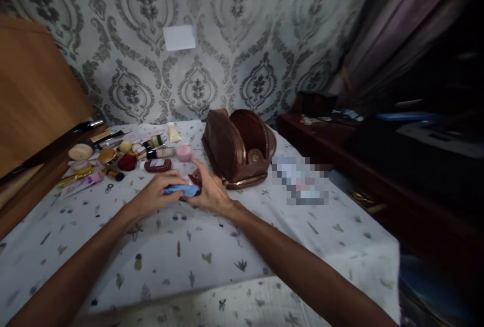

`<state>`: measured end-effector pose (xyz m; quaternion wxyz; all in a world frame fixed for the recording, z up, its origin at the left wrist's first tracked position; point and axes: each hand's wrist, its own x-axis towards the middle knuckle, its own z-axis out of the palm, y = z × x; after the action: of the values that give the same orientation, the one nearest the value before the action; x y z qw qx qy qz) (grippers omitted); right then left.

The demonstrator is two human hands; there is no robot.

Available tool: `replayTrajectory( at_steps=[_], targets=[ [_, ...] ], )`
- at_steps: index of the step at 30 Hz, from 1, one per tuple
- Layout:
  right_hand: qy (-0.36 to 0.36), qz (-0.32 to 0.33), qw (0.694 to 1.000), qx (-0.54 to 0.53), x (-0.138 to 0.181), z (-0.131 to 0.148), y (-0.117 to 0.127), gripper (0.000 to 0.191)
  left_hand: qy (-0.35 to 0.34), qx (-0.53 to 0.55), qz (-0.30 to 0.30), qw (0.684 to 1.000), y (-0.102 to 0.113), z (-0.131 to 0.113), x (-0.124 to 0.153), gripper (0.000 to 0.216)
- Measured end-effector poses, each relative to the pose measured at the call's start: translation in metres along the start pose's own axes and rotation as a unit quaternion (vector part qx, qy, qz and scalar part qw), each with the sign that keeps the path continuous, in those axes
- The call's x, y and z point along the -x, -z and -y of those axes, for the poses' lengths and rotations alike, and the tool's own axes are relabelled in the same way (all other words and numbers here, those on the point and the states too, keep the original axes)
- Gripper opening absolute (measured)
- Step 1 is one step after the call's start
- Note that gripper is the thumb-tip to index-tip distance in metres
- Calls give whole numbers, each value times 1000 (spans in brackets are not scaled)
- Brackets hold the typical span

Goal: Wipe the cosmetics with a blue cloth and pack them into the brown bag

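In the head view my left hand (pixel 153 196) pinches a small light-blue packet-like thing (pixel 182 190) just above the cloth. My right hand (pixel 214 193) closes on the other end of it. A dark red, shiny piece (pixel 194 180) shows beside the blue thing at my right fingers; whether the two are joined I cannot tell. Just beyond my hands lie a dark red bottle (pixel 158 165) with a pale label and a round pink jar (pixel 184 153). To the right of them stands a brown cosmetic bag (pixel 238 150), its zipped top gaping.
Several cosmetics crowd the table's left, among them a pink tube (pixel 85 183), a gold compact (pixel 108 156) and a cream tube (pixel 174 133). A blurred-out flat object (pixel 300 180) lies right of the bag. A wooden panel (pixel 34 90) borders the left; dark furniture (pixel 340 155) borders the right.
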<state>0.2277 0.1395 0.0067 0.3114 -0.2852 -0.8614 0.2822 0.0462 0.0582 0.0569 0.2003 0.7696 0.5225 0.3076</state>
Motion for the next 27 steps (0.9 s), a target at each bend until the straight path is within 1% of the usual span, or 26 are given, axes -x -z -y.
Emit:
replayTrajectory(
  at_steps=[1,3,5,6,8,10,13,17,20,23,25,27],
  targets=[
    [-6,6,1000,-5,0,1,1,102,-12,2,28,1000,3,-2,0,28],
    [-8,7,1000,-17,-1,1,2,103,-19,2,66,998,9,-3,-2,30],
    [-12,-4,1000,-27,-2,1,3,101,5,-27,62,998,14,-2,-6,33],
    [-14,-11,999,-36,-2,1,3,99,21,-50,43,998,16,-1,-9,34],
    [-17,-22,998,-53,-2,2,2,95,49,-96,-16,994,18,2,-14,35],
    [-13,-25,997,-69,-2,3,1,92,60,-125,-70,988,19,6,-20,37],
    [-8,-23,996,-84,-1,7,3,90,64,-149,-108,981,21,6,-28,37],
    [-7,-31,996,-80,-1,14,10,89,71,-144,-139,977,24,-4,-46,23],
    [-5,-39,995,-87,-2,19,19,90,47,-132,-126,982,26,-17,-67,40],
    [2,-66,991,-113,-2,24,34,90,-6,-155,-106,982,28,-30,-91,53],
    [19,-88,987,-133,-1,27,50,82,-40,-181,-96,978,30,-40,-107,57],
    [45,-108,983,-143,1,30,72,71,-57,-209,-81,973,30,-48,-122,59]
  ],
)
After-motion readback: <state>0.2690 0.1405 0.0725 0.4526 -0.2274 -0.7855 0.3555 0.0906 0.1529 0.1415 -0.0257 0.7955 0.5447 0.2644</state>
